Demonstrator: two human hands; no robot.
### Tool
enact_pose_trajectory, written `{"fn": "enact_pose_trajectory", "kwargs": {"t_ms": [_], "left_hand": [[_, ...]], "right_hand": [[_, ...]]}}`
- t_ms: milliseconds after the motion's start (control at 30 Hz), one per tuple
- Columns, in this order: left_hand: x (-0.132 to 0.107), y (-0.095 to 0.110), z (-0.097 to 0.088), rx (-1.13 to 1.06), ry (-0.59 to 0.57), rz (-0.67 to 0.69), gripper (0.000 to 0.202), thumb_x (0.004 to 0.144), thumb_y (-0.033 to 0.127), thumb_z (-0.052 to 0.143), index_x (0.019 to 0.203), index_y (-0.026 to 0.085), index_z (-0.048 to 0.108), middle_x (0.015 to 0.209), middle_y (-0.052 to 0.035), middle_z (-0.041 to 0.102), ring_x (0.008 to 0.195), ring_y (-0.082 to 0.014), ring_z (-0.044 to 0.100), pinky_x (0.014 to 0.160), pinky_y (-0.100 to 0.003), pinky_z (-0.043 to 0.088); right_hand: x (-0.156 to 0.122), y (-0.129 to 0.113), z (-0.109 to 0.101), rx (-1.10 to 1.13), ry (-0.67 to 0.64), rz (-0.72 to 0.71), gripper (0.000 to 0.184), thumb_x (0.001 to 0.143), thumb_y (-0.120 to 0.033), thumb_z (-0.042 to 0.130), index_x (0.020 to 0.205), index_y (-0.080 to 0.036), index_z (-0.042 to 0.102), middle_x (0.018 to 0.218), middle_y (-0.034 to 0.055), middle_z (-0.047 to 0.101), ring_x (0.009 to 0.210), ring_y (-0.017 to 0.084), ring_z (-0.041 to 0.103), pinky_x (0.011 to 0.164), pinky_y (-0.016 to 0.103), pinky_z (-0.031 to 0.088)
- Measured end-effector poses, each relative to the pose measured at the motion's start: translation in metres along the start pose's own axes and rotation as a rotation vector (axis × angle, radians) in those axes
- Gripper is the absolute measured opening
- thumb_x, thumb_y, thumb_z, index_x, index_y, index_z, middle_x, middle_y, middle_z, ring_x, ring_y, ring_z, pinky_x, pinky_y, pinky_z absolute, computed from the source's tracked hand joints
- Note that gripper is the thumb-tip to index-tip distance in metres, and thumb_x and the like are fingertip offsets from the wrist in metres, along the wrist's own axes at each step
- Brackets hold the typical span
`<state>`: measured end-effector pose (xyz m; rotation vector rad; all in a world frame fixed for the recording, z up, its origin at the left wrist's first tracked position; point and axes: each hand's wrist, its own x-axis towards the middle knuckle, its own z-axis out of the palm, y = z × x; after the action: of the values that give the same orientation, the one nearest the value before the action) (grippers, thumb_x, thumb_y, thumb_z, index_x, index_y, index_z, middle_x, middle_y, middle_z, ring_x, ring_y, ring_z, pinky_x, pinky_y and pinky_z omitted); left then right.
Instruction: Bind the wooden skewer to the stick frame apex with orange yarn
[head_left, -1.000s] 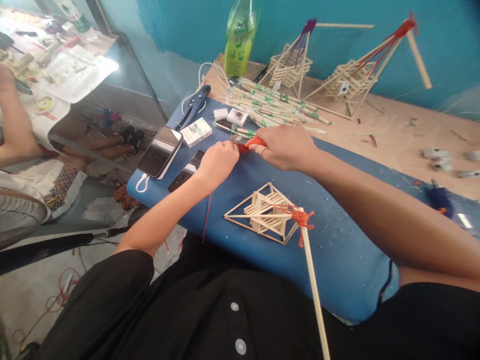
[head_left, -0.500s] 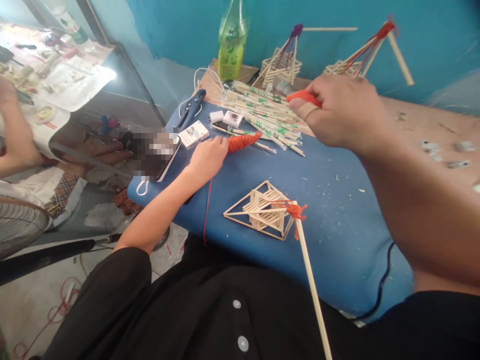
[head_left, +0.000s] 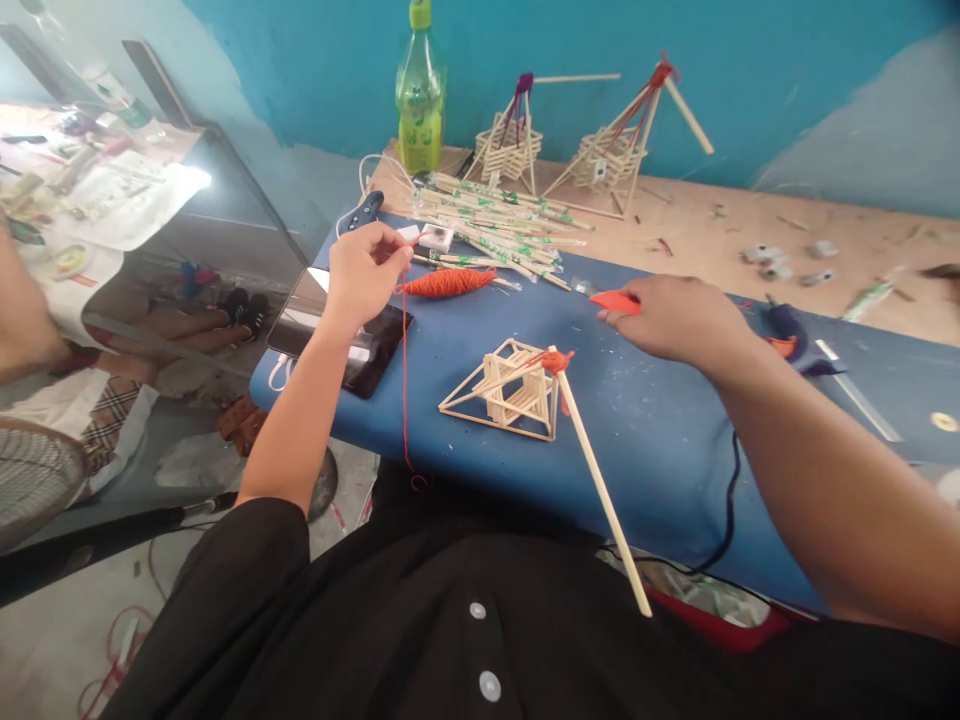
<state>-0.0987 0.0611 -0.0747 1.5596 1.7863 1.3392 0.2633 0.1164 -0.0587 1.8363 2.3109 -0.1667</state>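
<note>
My left hand (head_left: 369, 272) is closed, pinching the end of an orange yarn strand (head_left: 405, 375) that hangs down past the table edge. Just right of it lies a spindle-shaped bundle of orange yarn (head_left: 450, 283). My right hand (head_left: 671, 318) is closed around an orange-handled tool (head_left: 616, 301) with a flat greyish tip pointing left; its exact kind is unclear. Between the hands, nearer my body, stands a small model of wooden sticks (head_left: 517, 392). Orange yarn (head_left: 556, 362) binds its top, and a long stick (head_left: 604, 480) slants from there toward me.
Wrapped chopsticks (head_left: 510, 225) lie behind the yarn. Two similar stick models (head_left: 506, 145) and a green bottle (head_left: 420, 110) stand by the wall. A dark tablet-like device (head_left: 375, 350) lies under my left forearm. A glue gun (head_left: 795, 340) rests at right. Another person's arm (head_left: 26, 300) is at far left.
My left hand has let go of the yarn bundle, moved up and left, and now pinches the strand. My right hand has come down with the orange-handled tool. The view has shifted.
</note>
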Motion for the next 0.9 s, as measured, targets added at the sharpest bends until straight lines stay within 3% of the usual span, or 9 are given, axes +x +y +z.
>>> {"fn": "enact_pose_trajectory", "kwargs": {"t_ms": [133,233,367,433,500,600,667,767,900], "left_hand": [[-0.026,0.020,-0.012,-0.301,-0.039,-0.066,0.009,0.090,0.012,0.073,0.084,0.017,0.069,0.077,-0.0012,0.076,0.068,-0.0107,0.075,0.068,-0.023,0.064],[-0.056,0.041,-0.025,-0.374,-0.078,-0.037,0.006,0.088,0.016,0.076,0.086,0.017,0.071,0.079,-0.0011,0.077,0.068,-0.0108,0.076,0.068,-0.022,0.066],[-0.100,0.075,-0.041,-0.414,-0.142,0.051,0.009,0.089,0.023,0.079,0.088,0.017,0.072,0.085,-0.0022,0.080,0.069,-0.0115,0.078,0.067,-0.022,0.067],[-0.123,0.092,-0.045,-0.432,-0.193,0.105,0.013,0.090,0.027,0.081,0.089,0.017,0.073,0.086,-0.0024,0.080,0.068,-0.0114,0.078,0.067,-0.022,0.067],[-0.144,0.108,-0.047,-0.467,-0.253,0.148,0.017,0.091,0.030,0.084,0.089,0.017,0.074,0.086,-0.0024,0.080,0.068,-0.0115,0.078,0.067,-0.023,0.067],[-0.175,0.124,-0.046,-0.489,-0.342,0.161,0.022,0.091,0.037,0.087,0.090,0.018,0.075,0.084,-0.0017,0.079,0.070,-0.0128,0.079,0.070,-0.024,0.068],[-0.193,0.128,-0.045,-0.489,-0.384,0.142,0.027,0.090,0.042,0.089,0.091,0.019,0.077,0.081,-0.0011,0.079,0.069,-0.0137,0.079,0.068,-0.025,0.068],[-0.216,0.125,-0.043,-0.511,-0.404,0.112,0.034,0.087,0.049,0.092,0.099,0.020,0.080,0.079,-0.0006,0.079,0.064,-0.0136,0.077,0.063,-0.025,0.066],[-0.246,0.114,-0.041,-0.558,-0.416,0.060,0.037,0.083,0.051,0.095,0.098,0.020,0.083,0.077,-0.0011,0.079,0.062,-0.0133,0.076,0.061,-0.024,0.065]], "right_hand": [[-0.012,0.006,-0.005,0.104,0.100,0.015,0.045,0.099,-0.040,0.073,0.128,-0.006,0.080,0.128,0.0245,0.078,0.108,0.025,0.069,0.087,0.040,0.041],[-0.044,0.004,-0.033,0.375,0.362,0.027,0.028,0.101,-0.031,0.071,0.116,-0.012,0.084,0.116,0.0170,0.082,0.085,0.015,0.066,0.083,0.036,0.046],[-0.120,-0.022,-0.073,0.613,0.749,-0.261,0.021,0.099,-0.037,0.077,0.099,-0.018,0.084,0.101,0.0108,0.080,0.081,0.014,0.066,0.076,0.036,0.051],[-0.157,-0.044,-0.082,0.628,0.732,-0.479,0.022,0.100,-0.043,0.076,0.100,-0.021,0.082,0.100,0.0067,0.079,0.082,0.015,0.067,0.076,0.036,0.055],[-0.185,-0.066,-0.083,0.601,0.680,-0.626,0.033,0.099,-0.046,0.077,0.123,-0.023,0.080,0.112,0.0044,0.081,0.089,0.016,0.073,0.085,0.038,0.063],[-0.210,-0.092,-0.074,0.587,0.641,-0.779,0.039,0.100,-0.033,0.075,0.139,-0.025,0.075,0.119,0.0007,0.083,0.092,0.017,0.078,0.089,0.036,0.066],[-0.223,-0.100,-0.068,0.541,0.641,-0.804,0.021,0.102,-0.021,0.069,0.116,-0.026,0.083,0.104,-0.0028,0.084,0.088,0.016,0.078,0.085,0.034,0.065],[-0.248,-0.099,-0.062,0.499,0.653,-0.748,0.024,0.103,-0.020,0.066,0.088,-0.028,0.082,0.088,-0.0040,0.081,0.083,0.017,0.078,0.079,0.033,0.064],[-0.283,-0.094,-0.043,0.631,0.565,-0.624,0.022,0.098,-0.028,0.077,0.118,-0.034,0.082,0.101,-0.0031,0.084,0.087,0.019,0.080,0.079,0.034,0.067]]}}
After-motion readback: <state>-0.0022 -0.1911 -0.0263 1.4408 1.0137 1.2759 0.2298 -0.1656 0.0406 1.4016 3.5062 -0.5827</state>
